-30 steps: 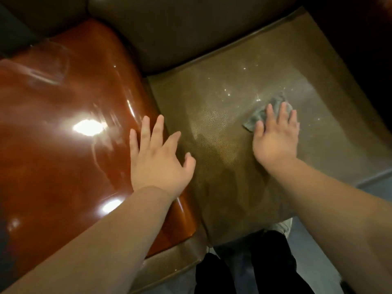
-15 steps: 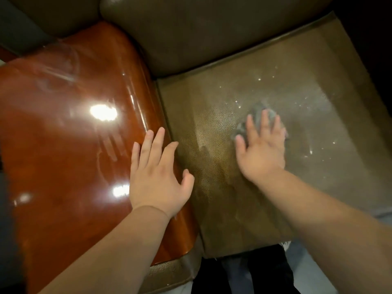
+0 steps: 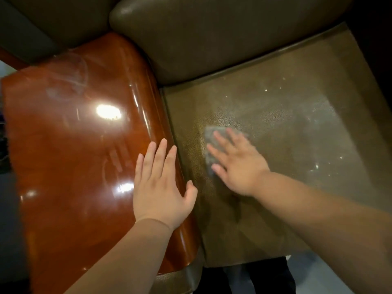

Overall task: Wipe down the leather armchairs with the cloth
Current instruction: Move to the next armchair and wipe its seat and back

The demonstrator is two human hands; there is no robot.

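Grey cloth (image 3: 212, 136) lies under right hand's (image 3: 237, 164) flat fingers.

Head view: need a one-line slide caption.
Right hand presses a grey cloth flat on the leather seat while the left hand rests on the glossy wooden armrest.

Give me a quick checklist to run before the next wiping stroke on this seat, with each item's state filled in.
1. Cloth under the right hand, flat fingers pressing it on the seat: ok.
2. Left hand braced flat on the glossy wooden armrest, holding nothing: ok.
3. Seat free of specks: not ok; pale specks show right of the cloth.
4. Cloth spread out flat: cannot tell; it is blurred and partly hidden by the hand.
5. Backrest wiped: cannot tell.
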